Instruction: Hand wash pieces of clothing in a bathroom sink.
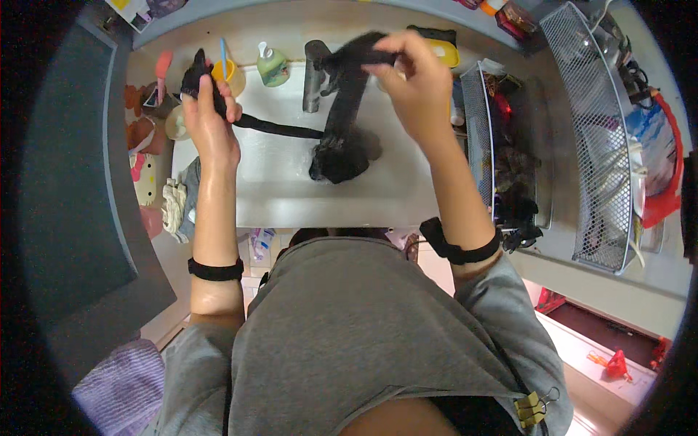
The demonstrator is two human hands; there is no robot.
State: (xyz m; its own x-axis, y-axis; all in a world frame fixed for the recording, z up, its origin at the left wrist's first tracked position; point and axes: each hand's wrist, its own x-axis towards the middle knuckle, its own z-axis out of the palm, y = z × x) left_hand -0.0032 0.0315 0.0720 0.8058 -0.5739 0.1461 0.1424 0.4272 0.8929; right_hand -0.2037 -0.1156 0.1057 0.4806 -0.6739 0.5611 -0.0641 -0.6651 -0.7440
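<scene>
A wet black cloth garment (342, 127), its exact kind unclear, is stretched between my two hands over the white sink (291, 196). My left hand (211, 120) is closed round one bunched end on the left, from which a thin twisted strip runs to the middle of the basin. On the far right side, my right hand (418, 83) pinches another, wider part and holds it up. The garment's lower mass lies crumpled on the basin floor, with some water about it. Next to the raised part stands the grey faucet (314, 76).
Behind the sink stand a green pump bottle (273, 67) and a yellow cup (231, 78). Wire mesh baskets (582, 131) line the right side. A white cartoon-faced item (145, 178) and folded cloths (178, 207) sit at left. A purple towel (123, 385) hangs lower left.
</scene>
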